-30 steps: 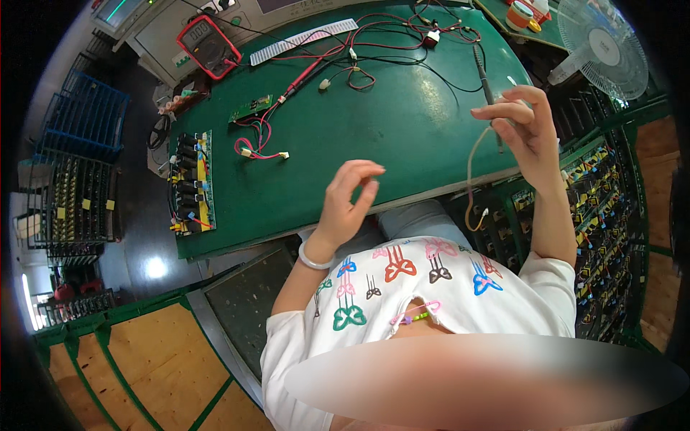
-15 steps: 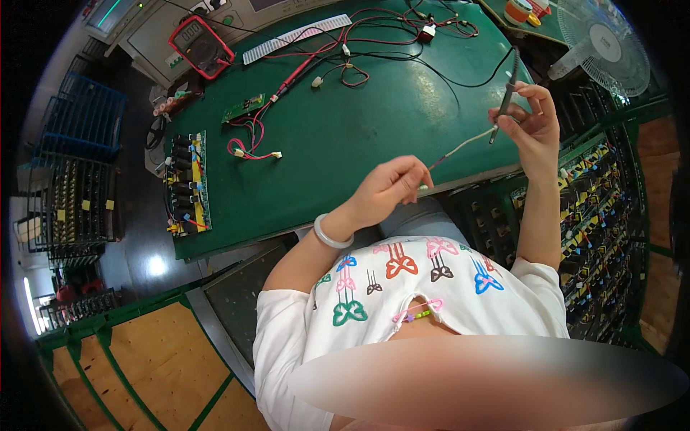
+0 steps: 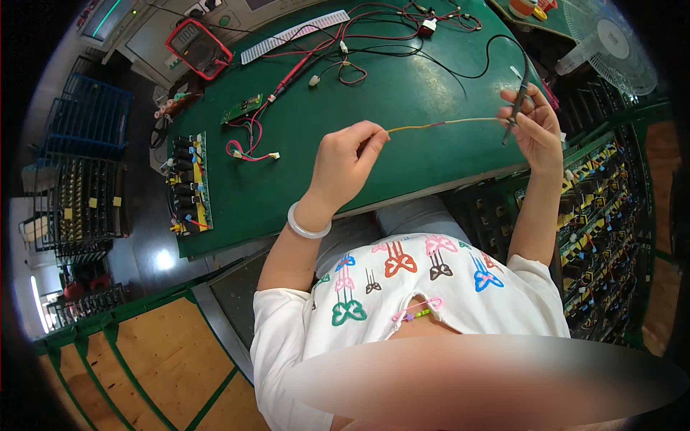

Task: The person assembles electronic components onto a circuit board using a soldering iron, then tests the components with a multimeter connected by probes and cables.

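My left hand (image 3: 343, 164) is closed in a pinch on the left end of a thin wire (image 3: 413, 128), above the green table. The wire is yellow near that hand, whitish farther right, with a short purple-red part between. My right hand (image 3: 540, 136) holds a black test probe (image 3: 520, 99) upright and slightly tilted, tip down. At the fingers of this hand the wire's right end meets the probe; whether it is pinched or only touching is hidden. A black lead (image 3: 489, 54) loops from the probe's top back onto the table.
On the green table (image 3: 302, 187) lie a red multimeter (image 3: 199, 49), a red test probe (image 3: 293, 72), a small circuit board (image 3: 243, 108) with wires, a larger circuit board (image 3: 188, 183) and tangled cables. A fan (image 3: 611, 37) stands far right, above racked circuit boards (image 3: 604, 208).
My left hand has moved left and up over the table, drawing the wire out straight and nearly level. My right hand, still holding the probe, has shifted slightly right.
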`<action>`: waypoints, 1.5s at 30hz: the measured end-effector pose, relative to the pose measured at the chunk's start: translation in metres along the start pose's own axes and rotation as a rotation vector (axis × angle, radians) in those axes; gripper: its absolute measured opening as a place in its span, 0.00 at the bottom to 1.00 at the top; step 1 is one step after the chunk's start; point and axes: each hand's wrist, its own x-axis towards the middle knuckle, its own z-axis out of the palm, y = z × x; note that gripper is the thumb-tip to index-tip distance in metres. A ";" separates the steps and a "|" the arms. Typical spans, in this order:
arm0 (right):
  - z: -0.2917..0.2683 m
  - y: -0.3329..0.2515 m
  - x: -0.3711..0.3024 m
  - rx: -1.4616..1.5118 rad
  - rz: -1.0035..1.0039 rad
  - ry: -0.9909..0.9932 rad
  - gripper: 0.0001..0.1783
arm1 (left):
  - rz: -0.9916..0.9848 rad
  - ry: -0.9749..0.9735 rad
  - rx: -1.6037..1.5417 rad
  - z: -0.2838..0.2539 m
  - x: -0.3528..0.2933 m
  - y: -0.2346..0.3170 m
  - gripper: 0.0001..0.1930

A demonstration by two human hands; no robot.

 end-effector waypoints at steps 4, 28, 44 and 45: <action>-0.025 0.013 0.006 -0.157 0.067 0.076 0.28 | -0.005 -0.064 0.085 0.010 -0.007 -0.010 0.07; -0.056 0.072 -0.011 -0.825 0.244 0.601 0.14 | 0.253 -0.004 0.269 0.041 -0.026 -0.046 0.11; -0.020 0.060 -0.011 -0.070 -0.142 0.405 0.23 | 0.147 0.071 0.252 0.008 -0.059 -0.047 0.10; -0.018 0.059 -0.012 0.023 -0.106 0.407 0.23 | 0.147 0.072 0.251 0.008 -0.060 -0.048 0.10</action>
